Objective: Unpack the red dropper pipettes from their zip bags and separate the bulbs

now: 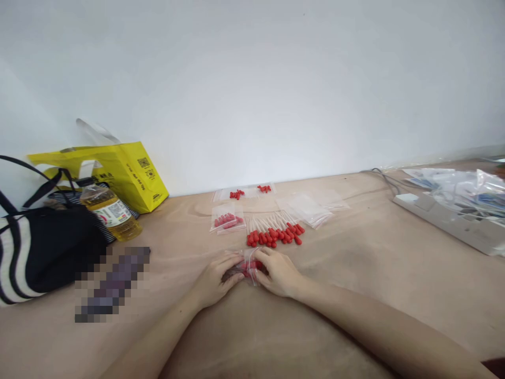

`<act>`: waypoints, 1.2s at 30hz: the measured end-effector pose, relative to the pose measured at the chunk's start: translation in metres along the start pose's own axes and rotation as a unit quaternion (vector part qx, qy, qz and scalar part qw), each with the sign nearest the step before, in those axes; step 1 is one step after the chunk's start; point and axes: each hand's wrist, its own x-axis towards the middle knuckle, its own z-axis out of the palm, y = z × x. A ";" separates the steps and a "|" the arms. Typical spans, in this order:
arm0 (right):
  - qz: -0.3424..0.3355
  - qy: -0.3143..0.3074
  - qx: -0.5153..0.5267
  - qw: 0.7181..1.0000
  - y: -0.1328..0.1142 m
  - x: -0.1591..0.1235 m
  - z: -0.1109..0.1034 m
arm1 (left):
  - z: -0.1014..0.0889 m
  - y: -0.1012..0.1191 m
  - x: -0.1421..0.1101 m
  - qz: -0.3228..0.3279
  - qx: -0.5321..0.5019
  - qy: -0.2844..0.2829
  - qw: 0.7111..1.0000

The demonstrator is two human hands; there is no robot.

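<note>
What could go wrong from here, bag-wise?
1. The small bag between the left hand and right hand is thin plastic; it might crumple or slip.
2. The red-tipped sticks lie loose just beyond the hands; a bump could scatter them.
3. The flat clear bags overlap, so two might lift together.

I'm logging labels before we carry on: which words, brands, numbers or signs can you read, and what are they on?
Legible words, brands or numbers: none.
Yellow bag: black lettering and two QR-style codes, too small and blurred to read.
Bottle label: printed, too blurred to read.
Held clear bag: no text can be made out.
</note>
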 end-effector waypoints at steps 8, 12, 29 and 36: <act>0.019 0.049 0.077 0.996 0.007 0.002 -0.004 | -0.001 0.000 0.000 -0.003 -0.005 -0.005 1.000; -0.007 0.021 0.067 0.998 0.006 0.000 -0.008 | -0.001 0.001 0.001 -0.004 -0.009 -0.002 1.000; 0.047 -0.010 0.363 0.931 0.061 -0.006 -0.058 | -0.003 0.000 0.001 -0.017 0.001 -0.001 1.000; 0.187 0.188 0.412 0.872 0.111 -0.013 -0.088 | -0.005 0.001 0.002 -0.022 -0.004 -0.007 1.000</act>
